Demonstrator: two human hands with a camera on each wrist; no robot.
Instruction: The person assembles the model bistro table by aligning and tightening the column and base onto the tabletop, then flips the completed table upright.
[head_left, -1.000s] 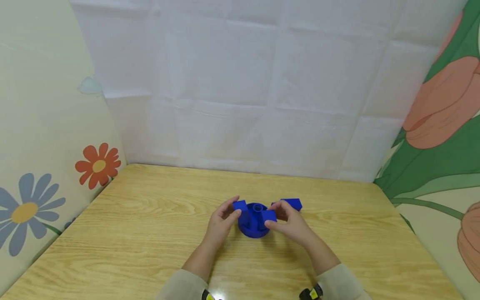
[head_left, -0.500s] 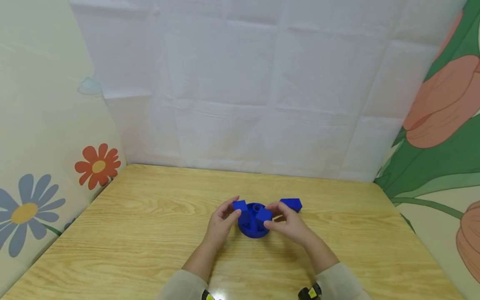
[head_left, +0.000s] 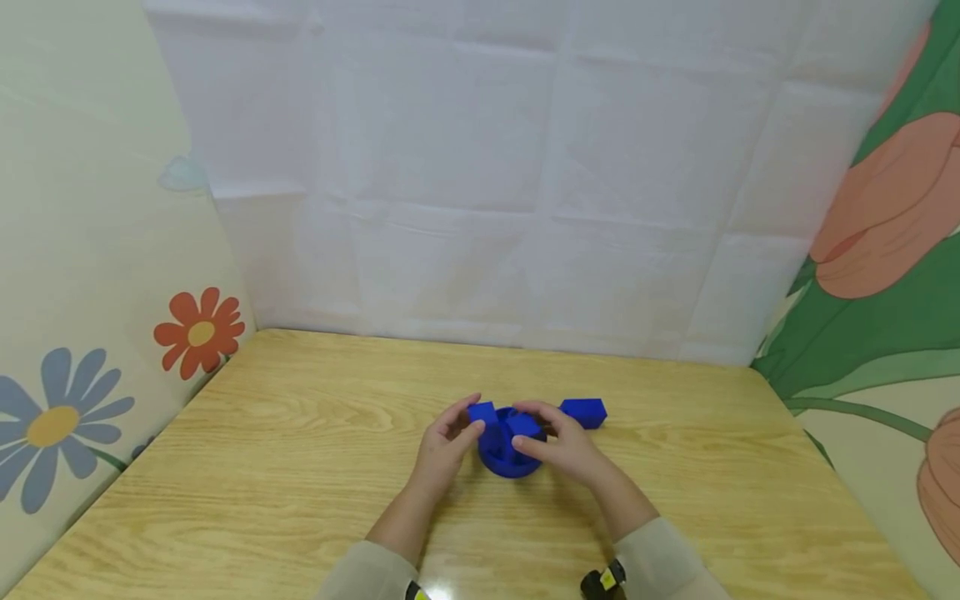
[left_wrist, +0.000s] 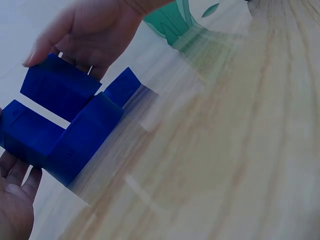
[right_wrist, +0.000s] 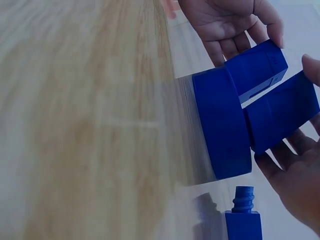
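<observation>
A round blue base [head_left: 510, 469] with raised rings inside sits on the wooden table between my hands. Rising from its left side is a blue block [head_left: 483, 415], pinched between thumb and fingers of my left hand [head_left: 441, 450]. A second blue block [right_wrist: 282, 112] is in the grip of my right hand [head_left: 567, 447], its lower end right at the base's inside and hidden there. In the right wrist view the two blocks stand side by side, tilted slightly apart. Just beyond my right hand lies a third blue block [head_left: 587, 412]; its threaded stub [right_wrist: 244, 200] shows in that view.
Wood-grain tabletop [head_left: 300, 417] spreads around the parts. A white cloth [head_left: 465, 183] hangs behind the table's back edge. Flower-printed panels [head_left: 90, 250] flank the table on the left and right.
My right hand has moved left with its block, from the base's right side to over its middle, turning the block on the way. The left hand keeps its place.
</observation>
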